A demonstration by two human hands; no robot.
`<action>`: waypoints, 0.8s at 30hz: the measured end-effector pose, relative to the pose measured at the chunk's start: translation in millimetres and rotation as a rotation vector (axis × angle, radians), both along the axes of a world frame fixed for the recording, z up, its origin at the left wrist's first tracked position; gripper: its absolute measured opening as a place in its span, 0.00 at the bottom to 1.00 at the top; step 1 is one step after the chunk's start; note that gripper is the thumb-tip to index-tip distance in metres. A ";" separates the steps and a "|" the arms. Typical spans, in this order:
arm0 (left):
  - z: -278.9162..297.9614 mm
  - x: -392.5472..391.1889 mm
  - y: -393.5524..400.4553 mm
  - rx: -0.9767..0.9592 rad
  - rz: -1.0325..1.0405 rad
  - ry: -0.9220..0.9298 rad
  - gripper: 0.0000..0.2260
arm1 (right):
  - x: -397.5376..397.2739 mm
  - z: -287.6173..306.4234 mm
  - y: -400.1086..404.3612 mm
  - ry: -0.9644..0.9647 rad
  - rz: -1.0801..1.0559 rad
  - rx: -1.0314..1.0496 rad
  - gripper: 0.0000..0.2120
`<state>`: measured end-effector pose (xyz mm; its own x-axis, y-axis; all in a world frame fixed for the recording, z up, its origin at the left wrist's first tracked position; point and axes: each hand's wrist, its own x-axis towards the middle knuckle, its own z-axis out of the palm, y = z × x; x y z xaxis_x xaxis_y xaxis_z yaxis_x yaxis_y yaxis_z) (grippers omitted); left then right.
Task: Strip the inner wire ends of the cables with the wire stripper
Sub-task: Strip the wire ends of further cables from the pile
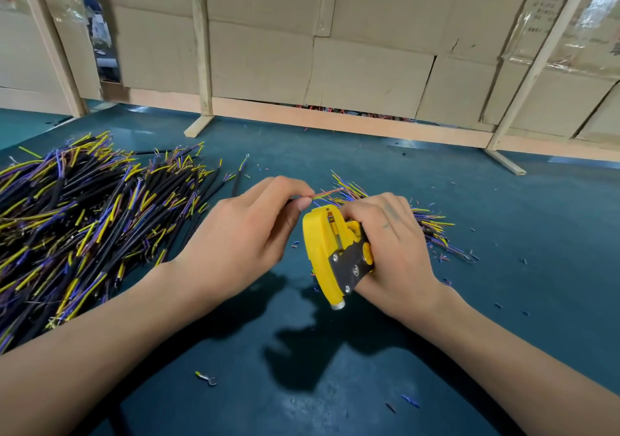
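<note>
While right hand [389, 244] grips yellow plastic wire stripper [330, 251], left hand [248, 234] fingers pinch thin wire end [327, 193] just above tool head.

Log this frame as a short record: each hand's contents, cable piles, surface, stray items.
left hand: pinches a thin wire at its fingertips
right hand: grips the yellow wire stripper
big cable pile: left of the hands
small cable pile: behind the right hand
surface: dark teal table
stray: ring terminal near the left forearm, insulation bits scattered
</note>
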<state>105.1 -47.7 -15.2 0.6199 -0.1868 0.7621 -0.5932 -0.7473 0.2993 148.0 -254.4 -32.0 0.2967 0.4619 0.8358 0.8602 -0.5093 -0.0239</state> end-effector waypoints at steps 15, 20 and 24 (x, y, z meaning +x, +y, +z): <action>-0.6 0.5 0.2 -0.057 -0.074 0.032 0.10 | -4.6 0.0 3.2 0.034 0.010 -0.009 0.18; 2.3 7.0 4.1 -0.109 0.031 -0.150 0.11 | -21.1 20.6 1.4 0.341 -0.055 0.201 0.07; 4.7 9.3 10.8 -0.057 0.079 -0.264 0.04 | -30.6 49.0 -5.7 1.476 0.475 0.683 0.09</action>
<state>114.4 -37.0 -10.5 0.4099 -0.0980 0.9069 -0.5969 -0.7806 0.1854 117.4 -260.1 16.9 0.9000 0.4313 0.0630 -0.0324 0.2102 -0.9771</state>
